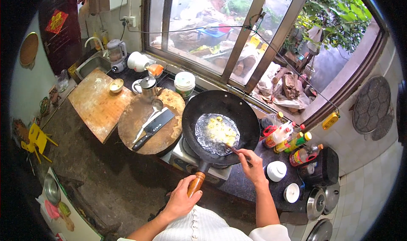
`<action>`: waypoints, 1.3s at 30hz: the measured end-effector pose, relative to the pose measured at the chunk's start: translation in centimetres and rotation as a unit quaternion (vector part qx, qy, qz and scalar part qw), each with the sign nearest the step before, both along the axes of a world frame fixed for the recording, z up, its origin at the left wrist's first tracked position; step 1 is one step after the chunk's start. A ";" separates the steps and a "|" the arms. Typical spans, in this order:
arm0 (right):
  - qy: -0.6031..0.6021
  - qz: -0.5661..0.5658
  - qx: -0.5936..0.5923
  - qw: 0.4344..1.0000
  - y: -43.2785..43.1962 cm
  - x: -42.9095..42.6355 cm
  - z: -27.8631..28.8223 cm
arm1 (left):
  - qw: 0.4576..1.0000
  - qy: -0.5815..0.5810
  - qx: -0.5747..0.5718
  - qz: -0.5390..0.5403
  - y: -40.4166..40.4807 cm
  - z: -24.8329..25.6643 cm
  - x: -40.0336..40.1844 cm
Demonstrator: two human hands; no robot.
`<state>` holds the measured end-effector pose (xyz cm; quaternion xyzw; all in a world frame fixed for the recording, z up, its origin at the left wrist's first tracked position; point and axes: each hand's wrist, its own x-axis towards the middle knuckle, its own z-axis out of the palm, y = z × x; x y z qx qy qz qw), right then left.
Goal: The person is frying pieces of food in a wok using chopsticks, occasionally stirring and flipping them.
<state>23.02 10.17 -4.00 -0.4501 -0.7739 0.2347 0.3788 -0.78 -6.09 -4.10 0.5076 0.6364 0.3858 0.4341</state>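
My left hand (182, 196) is closed round the wooden handle (196, 183) of a black wok (249, 129), which sits over a steel gas stove (184, 160). Inside the wok, pale yellow food pieces (221, 131) lie in bubbling oil (203, 136). My right hand (252, 166) grips dark reddish chopsticks (233, 149), their tips at the near edge of the food. Left of the wok, a cleaver (155, 128) with a black handle and a metal ladle (157, 105) lie on a round wooden chopping block (130, 123).
A floured wooden board (95, 107) holds a small bowl (116, 85). Behind the block stand a metal pot (148, 83) and a white tub (184, 82). Several bottles (299, 142), a white jar (276, 171) and a white bowl (291, 193) stand right of the wok. A window frame (222, 78) runs behind.
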 end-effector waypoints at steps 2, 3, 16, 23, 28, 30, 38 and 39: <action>-0.007 -0.019 0.039 0.999 0.0 0.8 0.2 | 1.000 -0.002 0.003 -0.004 -0.1 0.0 -0.1; -0.013 -0.025 0.064 0.998 -0.2 0.8 0.5 | 1.000 0.024 0.000 -0.010 0.0 0.1 -0.2; 0.039 0.114 -0.055 0.991 -3.4 -9.3 0.5 | 0.968 -0.226 -0.069 -0.088 6.3 3.3 -0.4; 0.088 0.140 -0.063 0.984 -2.1 -12.2 -1.2 | 0.977 0.130 0.109 -0.133 8.8 1.3 -3.6; 0.124 0.118 -0.047 0.984 -1.2 -13.4 -1.8 | 0.894 0.396 0.155 -0.140 9.5 4.4 -2.2; 0.119 0.128 -0.034 0.984 -0.6 -13.3 -2.4 | 0.863 0.447 0.182 -0.146 10.3 3.5 -2.4; 0.160 0.061 -0.080 0.982 -3.3 -10.0 -0.8 | 0.804 0.543 0.176 -0.167 13.2 0.5 -3.1; 0.171 0.053 -0.095 0.979 -4.0 -9.3 -0.6 | 0.795 0.555 0.171 -0.176 13.6 0.7 -2.9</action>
